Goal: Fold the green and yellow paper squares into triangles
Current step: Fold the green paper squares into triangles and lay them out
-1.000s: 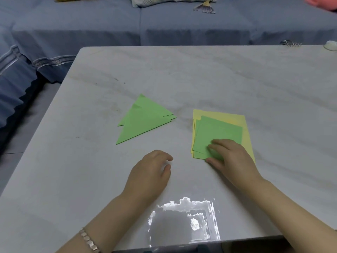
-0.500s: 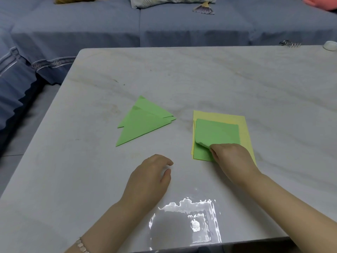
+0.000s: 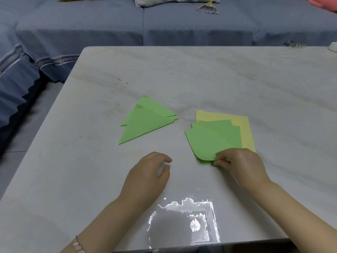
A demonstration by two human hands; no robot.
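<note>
The right hand [image 3: 237, 161] pinched the near corner of the top green square [image 3: 206, 143], three o'clock of the idle, loosely curled left hand [image 3: 149, 172]; drawing it off the stack [image 3: 245, 132] before folding corner-to-corner seemed wisest

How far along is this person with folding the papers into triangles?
Partly done. Folded green triangles lie overlapped on the left of the table. In hand: the right hand pinches the near corner of the top green square, not yet folded; the left hand rests idle on the table. Left: that sheet, the other green squares beneath it, and the yellow paper at the bottom of the pile.
</note>
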